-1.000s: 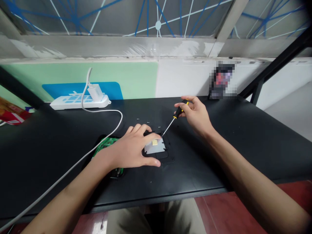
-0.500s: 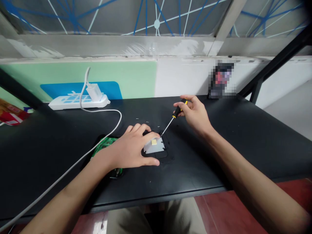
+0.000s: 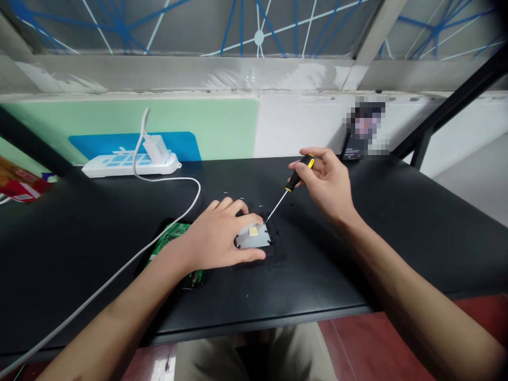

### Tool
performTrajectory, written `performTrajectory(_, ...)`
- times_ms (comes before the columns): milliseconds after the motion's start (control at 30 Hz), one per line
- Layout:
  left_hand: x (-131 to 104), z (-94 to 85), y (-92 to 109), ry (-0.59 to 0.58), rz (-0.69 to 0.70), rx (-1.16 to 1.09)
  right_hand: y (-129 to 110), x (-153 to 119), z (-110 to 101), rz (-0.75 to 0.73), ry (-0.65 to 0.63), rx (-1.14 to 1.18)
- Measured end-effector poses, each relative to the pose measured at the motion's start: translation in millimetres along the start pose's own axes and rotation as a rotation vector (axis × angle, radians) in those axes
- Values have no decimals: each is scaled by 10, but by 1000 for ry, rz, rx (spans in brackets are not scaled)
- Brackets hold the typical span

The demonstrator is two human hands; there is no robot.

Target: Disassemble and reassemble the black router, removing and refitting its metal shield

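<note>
My left hand [image 3: 216,235] spreads over a black casing [image 3: 273,238] lying on the table. Its index fingertip touches a silvery plate [image 3: 246,241] near the far right corner, and its thumb stretches along the near edge. A small cream square pad [image 3: 253,231] sits on that plate. Between the fingers of my right hand [image 3: 327,182] is a black-and-yellow screwdriver [image 3: 293,180], tilted, its tip at the plate's far right corner. Whether the tip sits in a screw is too small to tell. Beneath my left wrist, a green circuit board [image 3: 169,238] is partly hidden.
Several small screws, one a pale screw [image 3: 242,198], lie beyond the casing. A white cable [image 3: 186,180] runs from a power strip [image 3: 99,166] across the table [image 3: 317,264] to the near left. A red packet [image 3: 24,185] stands far left; a dark blurred object [image 3: 353,145] leans on the wall.
The view has shifted slightly. My right hand and the screwdriver handle have moved a little to the right, with the tip staying at the corner. My left thumb has come closer to the plate.
</note>
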State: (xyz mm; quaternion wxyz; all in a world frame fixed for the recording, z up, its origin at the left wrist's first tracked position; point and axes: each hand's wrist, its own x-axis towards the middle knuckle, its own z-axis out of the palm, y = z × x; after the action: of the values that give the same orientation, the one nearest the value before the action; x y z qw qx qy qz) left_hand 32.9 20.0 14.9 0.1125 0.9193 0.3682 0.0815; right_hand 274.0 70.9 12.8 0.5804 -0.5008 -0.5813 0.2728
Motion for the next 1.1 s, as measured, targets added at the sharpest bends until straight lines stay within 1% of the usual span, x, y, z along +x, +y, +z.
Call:
performTrajectory(300,7,3,8,-8,-20,-36,-29,-44,11,-71,0,-10)
performTrajectory(500,2,7,-1,-10,-18,-34,-19,-47,5,-65,7,-23)
performTrajectory(1100,-7,-1,15,-3,-16,-39,-71,-95,13,-109,33,-45)
